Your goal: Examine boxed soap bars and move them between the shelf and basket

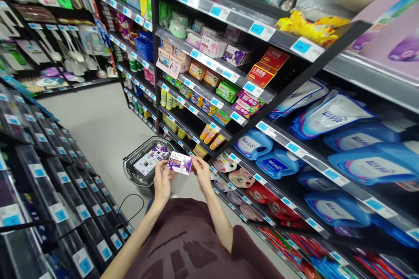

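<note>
A white and purple LUX box point(180, 163) is held level in front of my body, between both hands. The fingers of my left hand point(162, 181) are closed on its left edge. At its right edge, my right hand point(201, 173) pinches the corner. Just beyond my left hand, a dark shopping basket point(128, 170) holds several purple and white boxes point(152, 159). Similar LUX boxes point(236, 54) sit on the shelf ahead to the right.
Tall shelves point(196, 56) of soaps and blue detergent bottles point(278, 163) rise on the right. Another shelf unit point(62, 174) runs along the left. Grey floor point(94, 113) shows between them. A thin black cable point(143, 202) loops near my left forearm.
</note>
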A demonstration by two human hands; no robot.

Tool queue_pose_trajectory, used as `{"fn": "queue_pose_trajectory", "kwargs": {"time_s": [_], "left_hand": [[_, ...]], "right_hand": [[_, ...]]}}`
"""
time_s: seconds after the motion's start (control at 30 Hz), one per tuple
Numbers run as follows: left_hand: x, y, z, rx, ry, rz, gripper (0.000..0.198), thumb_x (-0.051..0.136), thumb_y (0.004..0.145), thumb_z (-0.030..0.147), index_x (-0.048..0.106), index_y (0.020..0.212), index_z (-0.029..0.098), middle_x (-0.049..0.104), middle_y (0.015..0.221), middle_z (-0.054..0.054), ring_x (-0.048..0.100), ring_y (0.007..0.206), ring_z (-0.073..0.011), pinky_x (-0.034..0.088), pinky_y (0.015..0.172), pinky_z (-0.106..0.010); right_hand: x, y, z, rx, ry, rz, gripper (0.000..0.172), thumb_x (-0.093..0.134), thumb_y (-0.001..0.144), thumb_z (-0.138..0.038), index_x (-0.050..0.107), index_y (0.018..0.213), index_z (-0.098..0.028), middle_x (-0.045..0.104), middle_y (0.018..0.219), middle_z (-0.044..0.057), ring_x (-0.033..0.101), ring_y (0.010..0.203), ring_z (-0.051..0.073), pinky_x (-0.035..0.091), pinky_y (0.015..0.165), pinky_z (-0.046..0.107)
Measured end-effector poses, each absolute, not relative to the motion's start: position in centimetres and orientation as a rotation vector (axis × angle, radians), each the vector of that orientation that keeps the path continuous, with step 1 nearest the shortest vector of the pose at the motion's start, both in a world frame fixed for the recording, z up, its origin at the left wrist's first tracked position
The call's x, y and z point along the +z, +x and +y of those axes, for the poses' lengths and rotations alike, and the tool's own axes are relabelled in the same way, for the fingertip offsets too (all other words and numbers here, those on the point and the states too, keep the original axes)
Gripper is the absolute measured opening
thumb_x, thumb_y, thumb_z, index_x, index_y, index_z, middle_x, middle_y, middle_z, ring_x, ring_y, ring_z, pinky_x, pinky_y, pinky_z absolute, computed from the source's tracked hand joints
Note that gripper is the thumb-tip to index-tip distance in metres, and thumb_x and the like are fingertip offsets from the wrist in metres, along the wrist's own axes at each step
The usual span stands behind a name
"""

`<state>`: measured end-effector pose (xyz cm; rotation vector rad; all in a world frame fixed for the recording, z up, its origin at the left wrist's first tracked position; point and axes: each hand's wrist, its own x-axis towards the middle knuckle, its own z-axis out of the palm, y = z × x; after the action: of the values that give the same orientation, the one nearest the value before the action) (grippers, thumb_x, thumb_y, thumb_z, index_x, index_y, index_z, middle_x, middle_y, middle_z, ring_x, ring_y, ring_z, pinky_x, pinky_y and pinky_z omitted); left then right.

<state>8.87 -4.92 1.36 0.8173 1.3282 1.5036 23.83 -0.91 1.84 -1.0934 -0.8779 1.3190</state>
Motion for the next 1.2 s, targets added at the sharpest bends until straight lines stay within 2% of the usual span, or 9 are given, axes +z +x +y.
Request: {"fn": "queue_pose_trajectory", "kwargs": {"time_s": [0.27, 0.37, 0.57, 0.73, 0.87, 1.03, 1.2], "left_hand": [[1.7, 8.9, -5.1, 1.502, 0.823, 1.335, 0.029, 0.051, 0.092, 0.042, 0.052, 0.115, 0.025, 0.060, 0.087, -0.003, 0.064, 0.069, -0.0188, 0.052, 0.055, -0.029], [1.6, 8.8, -5.1, 1.484, 0.860, 1.355, 0.030, 0.051, 0.091, 0.041, 0.052, 0.117, 0.026, 0.062, 0.090, -0.003, 0.064, 0.068, -0.0183, 0.052, 0.056, -0.029], [1.3, 8.6, -4.8, 1.520, 0.813, 1.310, 0.037, 0.057, 0.086, 0.043, 0.050, 0.118, 0.026, 0.062, 0.102, -0.004, 0.068, 0.076, -0.0213, 0.057, 0.058, -0.033], [1.1, 8.4, -4.5, 1.503, 0.870, 1.313, 0.040, 0.059, 0.085, 0.049, 0.050, 0.116, 0.025, 0.063, 0.101, -0.004, 0.069, 0.079, -0.0228, 0.059, 0.061, -0.035], [0.4, 8.2, -4.3, 1.482, 0.919, 1.337, 0.046, 0.061, 0.082, 0.056, 0.052, 0.113, 0.023, 0.064, 0.094, -0.004, 0.068, 0.075, -0.0228, 0.058, 0.058, -0.034], [-0.5, 7.6, -3.8, 1.460, 0.937, 1.368, 0.058, 0.063, 0.075, 0.065, 0.056, 0.111, 0.021, 0.068, 0.087, -0.004, 0.069, 0.073, -0.0244, 0.059, 0.059, -0.035], [-0.6, 7.1, -3.4, 1.464, 0.934, 1.391, 0.064, 0.066, 0.068, 0.071, 0.060, 0.105, 0.020, 0.070, 0.079, -0.003, 0.069, 0.069, -0.0247, 0.058, 0.058, -0.035]], "right_hand": [[2.9, 25.2, -0.4, 1.507, -1.056, -1.014, 0.036, 0.070, 0.084, -0.043, 0.074, 0.106, -0.014, 0.062, 0.057, -0.001, 0.051, 0.046, 0.009, 0.041, 0.041, 0.018], [3.2, 25.6, -0.2, 1.583, -1.036, -1.079, 0.038, 0.074, 0.080, -0.042, 0.072, 0.107, -0.014, 0.064, 0.062, -0.001, 0.057, 0.048, 0.010, 0.045, 0.039, 0.018], [5.0, 26.3, 1.3, 1.535, -1.025, -1.321, 0.034, 0.077, 0.078, -0.040, 0.067, 0.099, -0.015, 0.069, 0.072, 0.001, 0.063, 0.053, 0.012, 0.056, 0.048, 0.023], [9.9, 27.9, 5.2, 1.121, -1.126, -1.527, 0.036, 0.073, 0.080, -0.040, 0.065, 0.108, -0.018, 0.069, 0.080, 0.002, 0.067, 0.063, 0.015, 0.059, 0.057, 0.027], [16.0, 29.9, 9.7, 0.639, -1.153, -1.569, 0.038, 0.069, 0.082, -0.040, 0.064, 0.114, -0.019, 0.069, 0.098, 0.007, 0.068, 0.076, 0.018, 0.058, 0.062, 0.029], [23.8, 32.6, 16.1, 0.088, -1.202, -1.533, 0.041, 0.063, 0.086, -0.038, 0.061, 0.122, -0.018, 0.069, 0.109, 0.010, 0.066, 0.084, 0.020, 0.055, 0.076, 0.033], [29.0, 34.7, 22.6, -0.209, -1.239, -1.631, 0.035, 0.059, 0.088, -0.030, 0.060, 0.119, -0.014, 0.067, 0.115, 0.013, 0.064, 0.095, 0.023, 0.049, 0.089, 0.036]]}}
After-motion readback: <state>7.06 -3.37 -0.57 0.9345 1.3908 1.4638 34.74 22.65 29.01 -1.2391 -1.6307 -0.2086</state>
